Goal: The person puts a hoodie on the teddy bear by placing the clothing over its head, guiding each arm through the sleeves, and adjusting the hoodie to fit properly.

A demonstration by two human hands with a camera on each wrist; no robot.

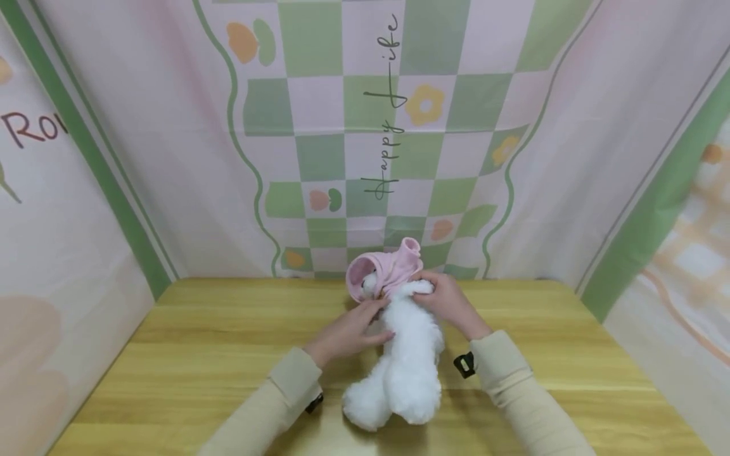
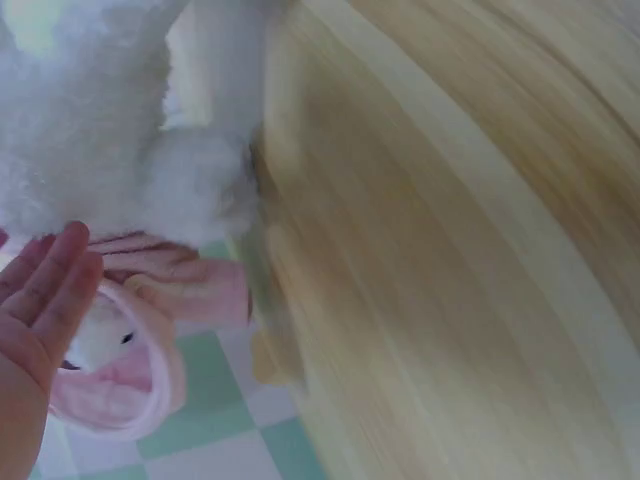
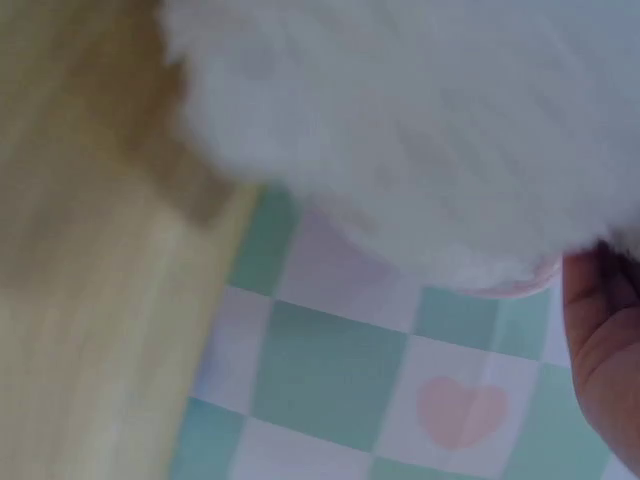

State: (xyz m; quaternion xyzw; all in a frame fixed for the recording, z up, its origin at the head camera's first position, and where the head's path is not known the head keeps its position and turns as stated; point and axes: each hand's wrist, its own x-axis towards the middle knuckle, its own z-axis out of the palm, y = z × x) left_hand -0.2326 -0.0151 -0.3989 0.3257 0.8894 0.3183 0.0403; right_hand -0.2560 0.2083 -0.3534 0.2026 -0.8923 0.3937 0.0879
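Observation:
A white fluffy plush toy point(image 1: 407, 361) is tilted over the table, its back to the head camera and its legs nearest. A pink garment point(image 1: 393, 269) surrounds its head, with one tube-like sleeve sticking up; part of the toy's face shows inside the opening in the left wrist view. My left hand point(image 1: 350, 332) rests against the toy's left side, thumb on its back, the fingers point(image 2: 60, 285) fairly straight beside the pink garment point(image 2: 165, 370). My right hand point(image 1: 447, 301) pinches the toy's small right arm point(image 1: 418, 287) close to the garment's edge. Fur hides some of its fingertips.
The wooden table point(image 1: 228, 342) extends to both sides of the toy. Behind it hangs a checked green and white cloth point(image 1: 319, 107) with lettering, and printed curtains point(image 1: 656, 209) close off the sides. A small black device point(image 1: 464, 365) sits at the right wrist.

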